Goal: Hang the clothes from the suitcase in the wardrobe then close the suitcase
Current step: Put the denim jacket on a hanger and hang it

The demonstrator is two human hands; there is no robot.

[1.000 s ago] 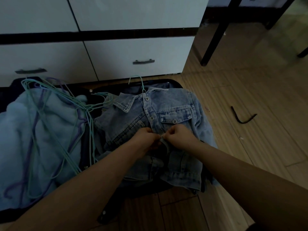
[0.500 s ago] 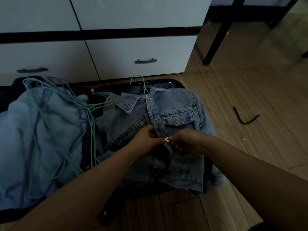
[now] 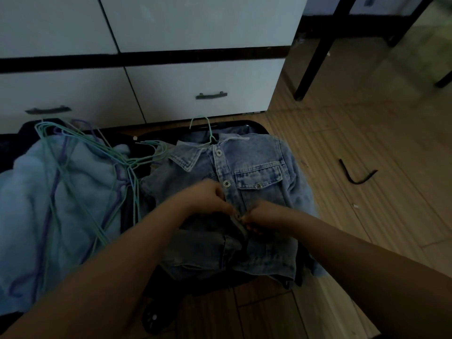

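Denim jacket point(image 3: 256, 172) on hanger point(image 3: 208, 129): left hand point(image 3: 210, 199) and right hand point(image 3: 264, 217) pinch placket edges. Align button point(image 3: 237, 216) squarely with hole, keep fabric taut.

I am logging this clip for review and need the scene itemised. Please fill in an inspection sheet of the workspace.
Surface: wooden plank floor.
Job's things: faded blue denim jacket on a teal wire hanger, lying in the open black suitcase.
Clutter: heap of teal and purple wire hangers on a pale blue fleece garment; bent black strip on the floor.
Grippers: left hand and right hand pinch the jacket's front at a button.
Cables: nothing seen.
Surroundings: white drawer unit, black furniture leg.
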